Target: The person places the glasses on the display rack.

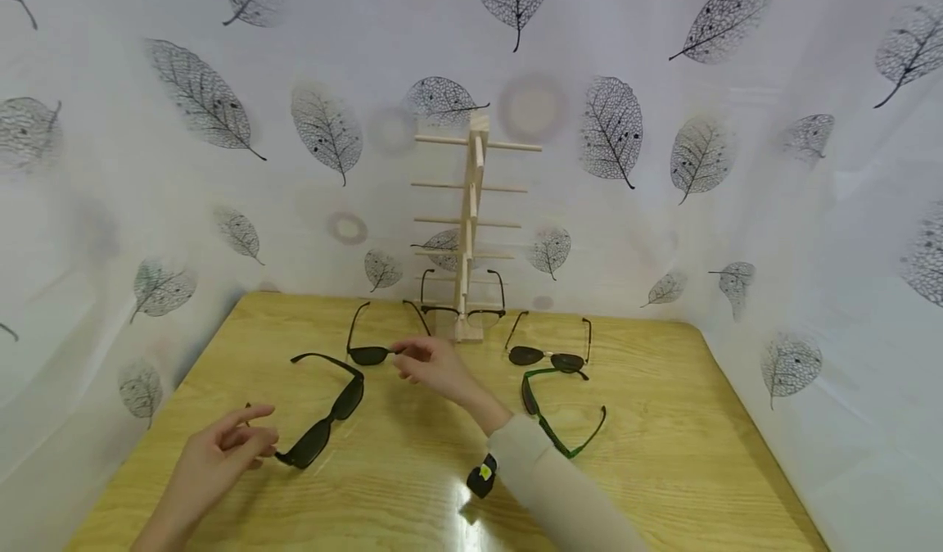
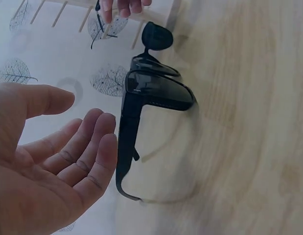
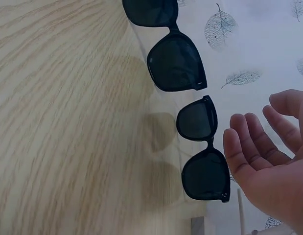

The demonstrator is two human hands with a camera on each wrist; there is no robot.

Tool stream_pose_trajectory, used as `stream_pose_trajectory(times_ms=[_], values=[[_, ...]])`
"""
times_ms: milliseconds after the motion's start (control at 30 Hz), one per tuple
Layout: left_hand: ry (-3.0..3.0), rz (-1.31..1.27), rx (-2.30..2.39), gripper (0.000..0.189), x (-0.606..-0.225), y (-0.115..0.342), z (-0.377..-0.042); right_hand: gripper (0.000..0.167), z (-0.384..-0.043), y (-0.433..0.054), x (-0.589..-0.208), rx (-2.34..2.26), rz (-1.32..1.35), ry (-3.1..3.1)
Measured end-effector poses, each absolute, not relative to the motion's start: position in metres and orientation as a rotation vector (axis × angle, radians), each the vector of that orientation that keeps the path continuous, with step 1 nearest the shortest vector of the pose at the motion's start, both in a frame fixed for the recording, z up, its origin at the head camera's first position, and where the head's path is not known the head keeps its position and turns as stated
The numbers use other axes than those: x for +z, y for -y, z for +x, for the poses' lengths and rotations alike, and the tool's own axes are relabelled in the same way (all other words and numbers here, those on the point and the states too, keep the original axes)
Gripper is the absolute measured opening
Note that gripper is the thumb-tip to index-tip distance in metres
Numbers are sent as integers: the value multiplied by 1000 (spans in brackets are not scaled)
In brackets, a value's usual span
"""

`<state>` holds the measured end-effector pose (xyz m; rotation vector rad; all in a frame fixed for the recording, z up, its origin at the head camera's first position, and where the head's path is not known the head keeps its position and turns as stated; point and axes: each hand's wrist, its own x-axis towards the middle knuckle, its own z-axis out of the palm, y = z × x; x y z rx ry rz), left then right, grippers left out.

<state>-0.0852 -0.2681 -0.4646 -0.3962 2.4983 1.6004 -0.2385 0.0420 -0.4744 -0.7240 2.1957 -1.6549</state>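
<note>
My left hand is beside the larger black sunglasses, which lie at a slant on the left of the table with their arms unfolded. In the left wrist view its fingers are loosely bent, right by one temple arm, gripping nothing. Farther back, my right hand is at the smaller black sunglasses and covers their right part in the head view. The right wrist view shows both lenses of this pair, with relaxed fingertips close along the frame.
A wooden rack with several crossbars stands at the back, clear-lens glasses at its foot. To the right lie aviator sunglasses and green-framed sunglasses. The right sleeve partly hides a small black object. A leaf-print curtain surrounds the table.
</note>
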Motion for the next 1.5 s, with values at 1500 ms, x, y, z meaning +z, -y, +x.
stream_pose_trajectory(times_ms=[1500], values=[[-2382,-524,1696,59,-500,255,-66,31,-230,12,-512,-1509,-746,-2257]])
